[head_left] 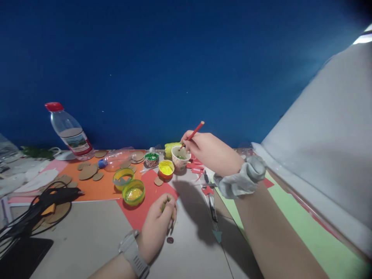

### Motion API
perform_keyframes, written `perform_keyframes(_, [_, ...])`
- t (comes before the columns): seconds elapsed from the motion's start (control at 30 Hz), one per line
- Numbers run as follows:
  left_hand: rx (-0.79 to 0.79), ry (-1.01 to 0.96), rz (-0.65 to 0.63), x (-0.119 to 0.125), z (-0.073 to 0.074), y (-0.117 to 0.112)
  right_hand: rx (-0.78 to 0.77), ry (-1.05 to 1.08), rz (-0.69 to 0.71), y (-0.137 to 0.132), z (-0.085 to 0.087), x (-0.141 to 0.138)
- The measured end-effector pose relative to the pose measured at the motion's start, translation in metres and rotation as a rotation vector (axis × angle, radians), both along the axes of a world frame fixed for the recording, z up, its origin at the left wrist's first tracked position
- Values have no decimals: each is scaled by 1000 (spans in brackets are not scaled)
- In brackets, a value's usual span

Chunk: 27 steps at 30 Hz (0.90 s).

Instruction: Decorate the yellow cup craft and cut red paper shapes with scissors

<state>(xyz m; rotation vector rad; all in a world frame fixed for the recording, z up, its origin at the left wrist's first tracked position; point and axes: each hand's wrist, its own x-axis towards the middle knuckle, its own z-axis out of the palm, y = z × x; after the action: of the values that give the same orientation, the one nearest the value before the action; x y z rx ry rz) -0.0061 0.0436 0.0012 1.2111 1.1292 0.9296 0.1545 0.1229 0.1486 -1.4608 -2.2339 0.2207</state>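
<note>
The red brush (194, 133) is sitting in our right hand (207, 151), at the far side of the bench (87, 236) near the blue wall (174, 58). The grip is pinching narrowly around the lower part of the handle. The brush is tilting up to the right, and its tip is dipping into the paper cup (180, 158), which is holding greenish liquid. A grey scrunchie (242, 179) is wrapping our right wrist.

We are resting our left hand (158, 224) on the red sheet (145, 209), well short of the cup. Its fingers are curling in on a small flat piece (166, 204); we cannot tell what it is. A grey watch (132, 252) is showing on that wrist, and a small dark disc (170, 240) is lying just beside the hand.

A yellow paint dish (166, 169) is standing just in front of the cup. Two green-rimmed lids (133, 192) are sitting to its left, one on the red sheet and one on the orange sheet (99, 188), where cardboard circles (88, 172) are lying. A red-capped bottle (71, 133) is standing at the far left.
</note>
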Motion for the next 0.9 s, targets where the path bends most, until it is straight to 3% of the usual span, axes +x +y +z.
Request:
perform_keyframes(0.33, [14,1,-4,2,-1,0,-9,56,-22,0,3,-2])
perform_keyframes(0.9, [-3,2,-12,0,-1,-1,-70,-22,-88,-6,9,-6])
